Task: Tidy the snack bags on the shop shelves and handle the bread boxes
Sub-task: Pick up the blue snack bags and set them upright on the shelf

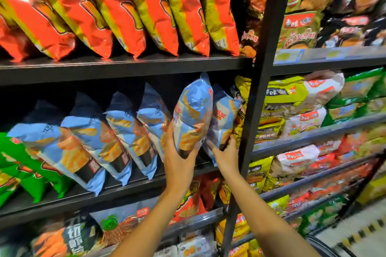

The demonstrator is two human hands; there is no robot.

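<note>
Six blue snack bags (193, 115), left hand (177, 158) gripping one

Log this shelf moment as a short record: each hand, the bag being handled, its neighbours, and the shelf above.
left hand: grips the lower end of a light-blue crisp bag, holding it upright
right hand: fingers on the bottom of the next light-blue bag, beside the black shelf upright
row to the left: more light-blue crisp bags, leaning
far left: green snack bags
shelf above: red-and-yellow snack bags, leaning
bread boxes: none in view
</note>
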